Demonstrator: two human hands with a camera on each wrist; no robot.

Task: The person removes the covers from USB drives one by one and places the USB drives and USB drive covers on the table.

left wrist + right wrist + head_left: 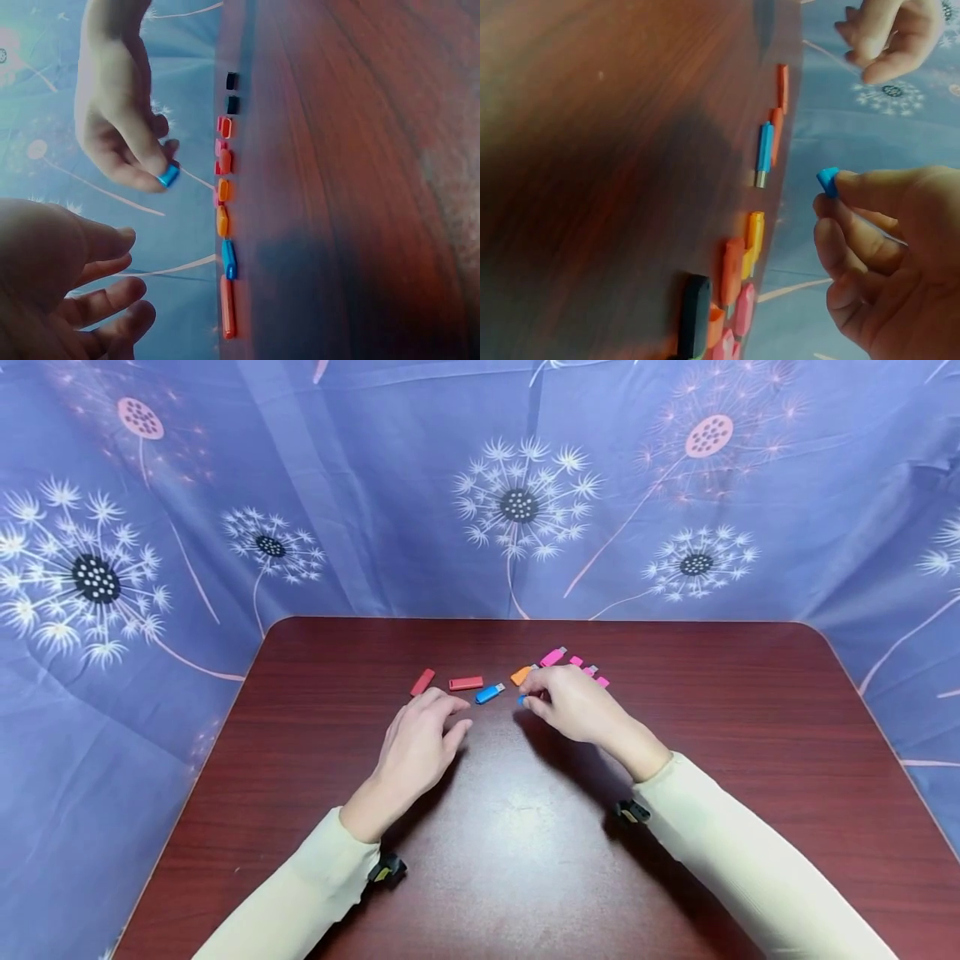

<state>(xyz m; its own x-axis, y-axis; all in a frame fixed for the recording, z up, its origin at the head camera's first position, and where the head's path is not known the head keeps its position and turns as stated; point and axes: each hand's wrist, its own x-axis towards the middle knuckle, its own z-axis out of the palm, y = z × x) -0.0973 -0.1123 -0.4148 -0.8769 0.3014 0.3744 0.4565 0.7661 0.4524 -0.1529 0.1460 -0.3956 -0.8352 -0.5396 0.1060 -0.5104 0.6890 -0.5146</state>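
Note:
My right hand [577,703] pinches a small blue USB cap [826,181] between thumb and forefinger, held above the table. Just left of it lies a blue USB stick [490,694] with its metal plug bare. My left hand [418,742] hovers nearest the red USB sticks, its fingers loosely bent and holding nothing. One red stick [423,682] lies slanted beyond its fingers; the other red stick [466,683] lies level beside it. An orange USB stick [521,677] sits beyond my right fingertips, which partly cover it.
Behind my right hand lie a pink USB stick [553,657] and loose pink caps [576,661]. The right wrist view shows a black USB stick [694,315] and a red-orange one [733,271]. A blue dandelion-print curtain [405,510] surrounds the dark wooden table [300,793].

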